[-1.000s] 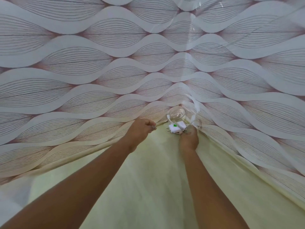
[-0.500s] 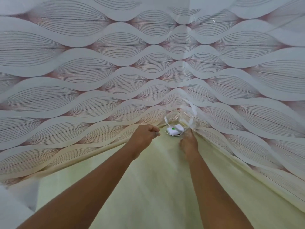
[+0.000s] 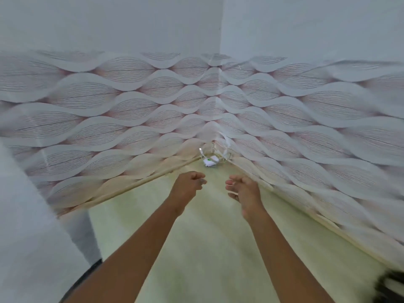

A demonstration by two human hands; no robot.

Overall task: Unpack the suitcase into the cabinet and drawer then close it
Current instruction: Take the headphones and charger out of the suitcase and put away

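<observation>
A small white charger with a green mark [image 3: 210,160] lies with a clear coiled cable [image 3: 215,149] in the far corner of a pale yellow-green surface [image 3: 207,248]. Both my hands hover just short of it. My left hand [image 3: 189,185] is loosely curled with nothing in it. My right hand [image 3: 243,188] has its fingers bent and apart, holding nothing. Neither hand touches the charger. No suitcase, cabinet or drawer shows in this view.
Two walls with wavy leaf-pattern paper [image 3: 131,119] meet at the corner behind the charger. A white panel [image 3: 32,237] stands at the left. A dark blurred thing [image 3: 389,287] sits at the lower right edge.
Both hands have pulled back from the corner toward me, and my right hand has let go of the charger. The view has tilted up, showing plain wall above the paper.
</observation>
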